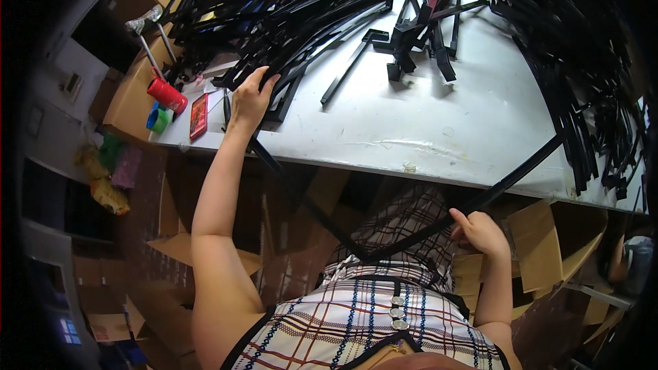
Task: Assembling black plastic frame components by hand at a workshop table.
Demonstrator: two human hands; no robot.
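A thin black angled frame [411, 240] slants across my lap, its near corner close to my waist. One side rises right toward the table edge, and the other runs left beneath my left forearm. My right hand [483, 233] is closed at the right side of this frame, thumb along it and fingers curled. Over the table's left part, my left hand [252, 99] is closed around a black strip among others, thumb and forefinger bent; its palm side is partly hidden. A short black channel piece [291, 92] lies just beside that hand.
Heaps of black strips [329, 14] cover the back of the white table [425, 130], with another pile [569, 48] at right. A red phone [199, 116], a red roll [166, 96] and a green tape roll [158, 119] lie at left. Cardboard boxes [538, 247] stand below the table.
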